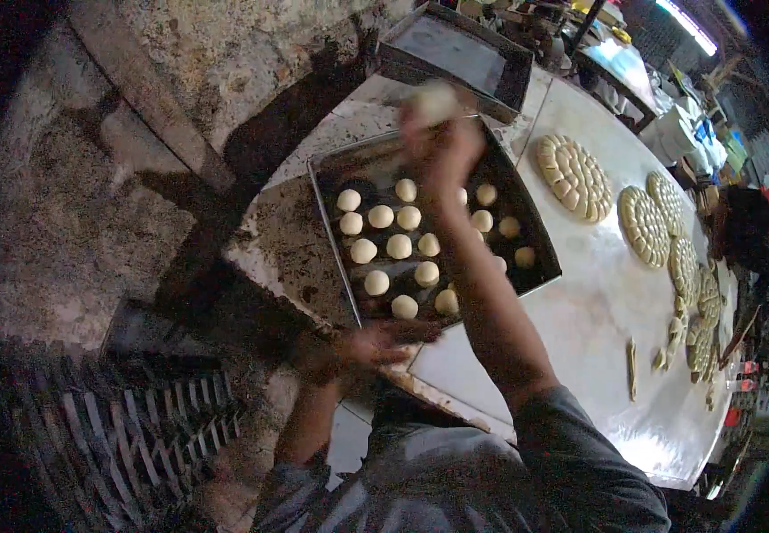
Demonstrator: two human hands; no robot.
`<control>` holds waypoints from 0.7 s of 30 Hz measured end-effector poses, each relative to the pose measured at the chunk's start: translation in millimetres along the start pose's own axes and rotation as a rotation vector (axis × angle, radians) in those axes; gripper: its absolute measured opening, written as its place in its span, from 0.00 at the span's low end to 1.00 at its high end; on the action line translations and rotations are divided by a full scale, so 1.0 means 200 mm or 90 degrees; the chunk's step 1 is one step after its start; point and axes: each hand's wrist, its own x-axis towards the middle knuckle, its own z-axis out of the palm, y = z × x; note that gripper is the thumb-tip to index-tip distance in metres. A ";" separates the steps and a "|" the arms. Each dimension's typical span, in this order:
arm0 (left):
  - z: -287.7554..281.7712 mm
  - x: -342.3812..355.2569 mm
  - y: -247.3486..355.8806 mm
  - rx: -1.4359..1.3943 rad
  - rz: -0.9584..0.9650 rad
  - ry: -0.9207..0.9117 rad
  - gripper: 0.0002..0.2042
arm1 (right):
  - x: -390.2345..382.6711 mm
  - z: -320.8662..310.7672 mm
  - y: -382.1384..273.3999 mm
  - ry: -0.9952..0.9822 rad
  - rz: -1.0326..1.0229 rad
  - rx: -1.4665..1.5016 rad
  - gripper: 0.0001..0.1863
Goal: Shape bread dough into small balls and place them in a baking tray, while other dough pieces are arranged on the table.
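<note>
Count about eighteen dough balls (399,247) in one tray (368,169) near the bench's (571,320) left corner; see right hand (444,149) curled around one blurred pale lump (436,101); cannot tell finger spread of left hand (367,345), near tray's near-left corner

Head view: fisheye, set above and behind the left hand (364,346) and right hand (443,149), facing steeply down. Range near; coverage includes the tray (368,169) between them and table (571,306) right of them (straight edges bow outward).
</note>
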 end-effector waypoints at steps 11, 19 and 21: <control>0.85 0.51 -1.05 0.807 -0.126 -0.219 0.33 | -1.61 -2.26 0.38 0.133 0.482 -0.807 0.10; 1.37 1.74 -1.61 0.948 0.023 -0.032 0.46 | -2.21 -3.47 0.25 0.306 0.678 -1.024 0.08; 1.58 2.07 -1.69 0.890 -0.015 0.052 0.47 | -2.11 -3.47 0.20 0.252 0.689 -0.941 0.08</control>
